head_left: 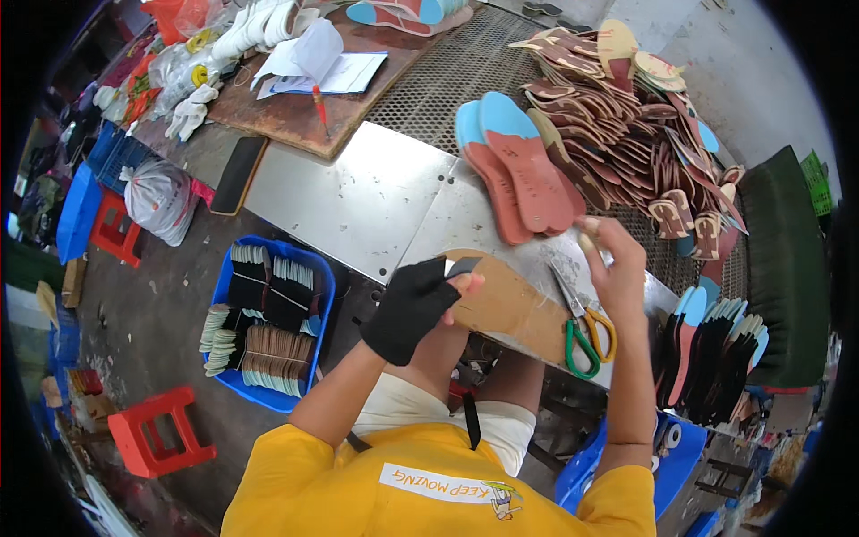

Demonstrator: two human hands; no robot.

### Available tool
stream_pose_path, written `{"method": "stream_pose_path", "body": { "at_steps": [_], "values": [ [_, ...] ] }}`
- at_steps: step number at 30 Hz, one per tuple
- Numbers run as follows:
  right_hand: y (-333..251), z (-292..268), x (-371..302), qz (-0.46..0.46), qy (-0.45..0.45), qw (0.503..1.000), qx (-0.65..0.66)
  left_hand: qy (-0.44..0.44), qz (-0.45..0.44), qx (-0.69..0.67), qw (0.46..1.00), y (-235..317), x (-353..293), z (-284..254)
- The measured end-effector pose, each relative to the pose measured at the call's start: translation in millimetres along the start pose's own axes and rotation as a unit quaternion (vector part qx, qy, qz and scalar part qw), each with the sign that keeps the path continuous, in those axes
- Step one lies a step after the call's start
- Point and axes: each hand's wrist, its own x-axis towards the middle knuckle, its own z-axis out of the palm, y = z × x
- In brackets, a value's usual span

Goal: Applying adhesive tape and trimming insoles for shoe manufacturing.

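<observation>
Fingers of the black-gloved left hand [404,309] pinch a small dark-grey piece [463,266], its lower end hidden; the bare right hand's [624,267] fingers curl apart, contact unclear, beside overlapping red-and-blue insoles [521,174] on the metal desk [344,210].

Gloved L hand [407,311] holds small dark pc [463,267]; bare R hand [617,261] nr insoles [522,170]; scissors [580,315] on metal table [349,210].
</observation>
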Motion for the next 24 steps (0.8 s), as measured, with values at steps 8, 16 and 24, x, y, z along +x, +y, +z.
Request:
{"method": "stream_pose_path", "body": {
  "at_steps": [8,16,24],
  "values": [
    [-10,56,29,-0.015,0.044,0.995,-0.086,0.016,0.183,0.262,0.947,-13,55,11],
    [22,52,46,0.115,-0.111,0.985,0.062,0.009,0.404,0.340,0.849,-29,96,40],
    [13,59,62,0.055,-0.027,0.989,-0.134,0.061,0.383,0.367,0.845,-40,106,29]
  ]
}}
